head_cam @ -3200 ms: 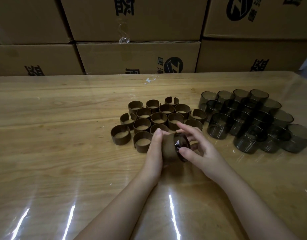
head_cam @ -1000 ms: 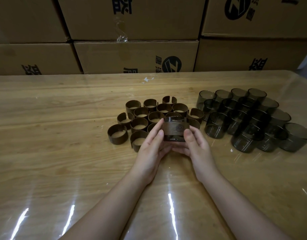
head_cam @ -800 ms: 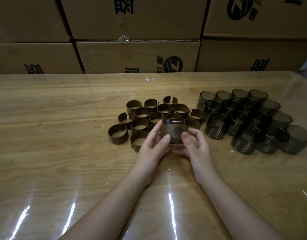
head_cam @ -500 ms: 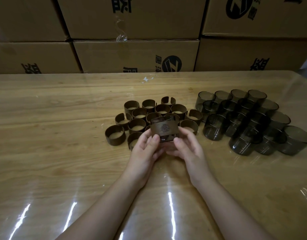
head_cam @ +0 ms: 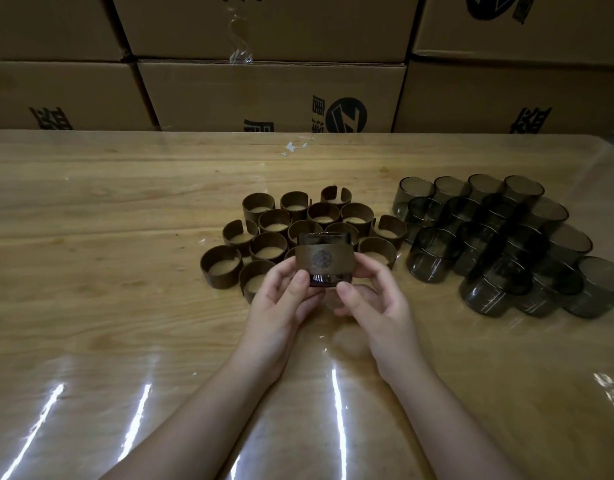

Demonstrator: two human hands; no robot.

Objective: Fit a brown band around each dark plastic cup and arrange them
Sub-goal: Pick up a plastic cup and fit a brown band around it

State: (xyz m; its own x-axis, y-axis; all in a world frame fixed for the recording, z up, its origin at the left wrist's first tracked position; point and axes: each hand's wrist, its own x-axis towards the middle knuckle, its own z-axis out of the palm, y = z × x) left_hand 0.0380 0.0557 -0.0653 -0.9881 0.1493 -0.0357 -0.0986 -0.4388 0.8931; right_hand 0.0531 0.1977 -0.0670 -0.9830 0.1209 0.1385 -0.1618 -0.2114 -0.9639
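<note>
The left hand [head_cam: 281, 299] and the right hand [head_cam: 374, 299] both grip one dark cup [head_cam: 328, 279] from its two sides, thumbs at the front near its base, and hold it upright over the table [head_cam: 90, 271], with a brown band [head_cam: 309, 260] already around its middle and the printed emblem facing the person. To finish this step well, I think the fingers should press the band evenly until it sits level, before the cup is put down. Just behind the hands stand the loose bands [head_cam: 220, 268], and further right the bare cups [head_cam: 433, 254] wait in a group.
</note>
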